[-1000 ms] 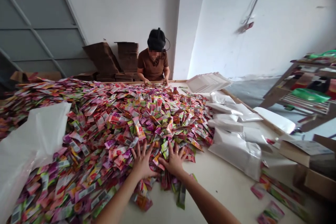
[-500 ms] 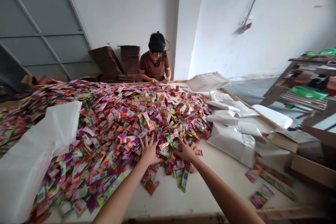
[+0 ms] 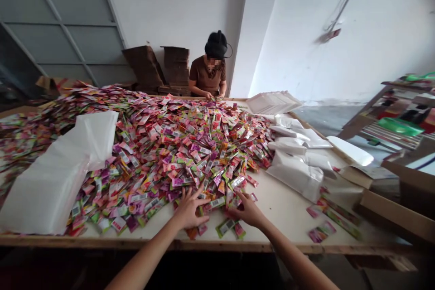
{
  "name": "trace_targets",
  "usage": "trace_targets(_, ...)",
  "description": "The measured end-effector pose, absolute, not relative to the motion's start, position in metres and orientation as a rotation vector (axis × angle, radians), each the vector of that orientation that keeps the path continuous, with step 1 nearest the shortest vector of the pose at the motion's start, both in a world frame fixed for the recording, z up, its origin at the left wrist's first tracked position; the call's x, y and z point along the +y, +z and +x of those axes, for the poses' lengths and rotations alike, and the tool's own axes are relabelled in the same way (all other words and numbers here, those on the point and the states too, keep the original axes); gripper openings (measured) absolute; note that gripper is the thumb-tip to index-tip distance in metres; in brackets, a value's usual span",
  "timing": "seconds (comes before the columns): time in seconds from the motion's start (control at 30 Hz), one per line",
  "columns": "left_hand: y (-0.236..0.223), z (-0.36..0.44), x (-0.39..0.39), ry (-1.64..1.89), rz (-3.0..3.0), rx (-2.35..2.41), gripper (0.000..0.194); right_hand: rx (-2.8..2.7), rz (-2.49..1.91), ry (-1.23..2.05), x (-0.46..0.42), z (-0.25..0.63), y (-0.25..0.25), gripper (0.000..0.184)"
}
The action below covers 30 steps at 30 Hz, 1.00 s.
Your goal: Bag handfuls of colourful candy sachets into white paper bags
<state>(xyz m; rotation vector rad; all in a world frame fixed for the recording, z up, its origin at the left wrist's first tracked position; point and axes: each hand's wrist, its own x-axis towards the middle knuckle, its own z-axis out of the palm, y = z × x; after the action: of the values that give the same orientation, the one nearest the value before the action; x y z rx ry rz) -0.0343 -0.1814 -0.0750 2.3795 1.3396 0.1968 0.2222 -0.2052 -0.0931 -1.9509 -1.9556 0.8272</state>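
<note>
I see left hand (image 3: 188,211) and right hand (image 3: 250,212) apart, each splayed, at the near edge of packets (image 3: 190,154) heaped on bench (image 3: 290,215). Long axes mixed (one, between the hands, lies nearly crosswise).

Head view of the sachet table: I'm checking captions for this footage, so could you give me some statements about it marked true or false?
1. The left hand and right hand are at the near edge of the sachet pile. True.
2. The right hand is gripping a cardboard box. False: it is beside loose sachets.
3. White bags lie to the right of the pile. True.
4. A person is across the table. True.
5. That person's top is white. False: it is brown.
</note>
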Motion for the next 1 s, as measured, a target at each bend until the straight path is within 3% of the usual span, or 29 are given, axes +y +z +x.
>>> trace_targets(0.07, -0.068, -0.040, -0.189, 0.293, 2.354, 1.316, 0.042, -1.970, -1.905, 0.835, -0.205, 0.226, -0.093, 0.078)
trace_targets(0.13, -0.060, -0.047, -0.196, 0.365, 2.328, 1.286, 0.035, -1.968, -1.893, 0.797, -0.202, 0.236, -0.091, 0.068)
trace_targets(0.4, -0.007, -0.092, -0.181, 0.358, 2.088, 1.286, 0.034, -2.022, -1.907, 0.557, -0.160, 0.281, -0.067, 0.029)
trace_targets(0.57, 0.022, -0.119, -0.143, 0.411, 2.288, 1.521, 0.035, -2.218, -1.815, 0.469, -0.123, 0.260, -0.058, 0.027)
trace_targets(0.73, -0.008, -0.125, -0.137, 0.139, 2.650, 1.474, 0.047, -2.548, -1.613, 0.316, -0.113, 0.256, -0.076, 0.044)
trace_targets(0.87, -0.054, -0.114, -0.141, -0.025, 2.790, 1.261, 0.037, -2.674, -1.576, 0.139, -0.124, 0.258, -0.091, 0.033)
trace_targets(1.0, -0.069, -0.115, -0.144, 0.121, 2.740, 1.186, 0.027, -2.541, -1.659, 0.121, -0.133, 0.266, -0.092, 0.027)
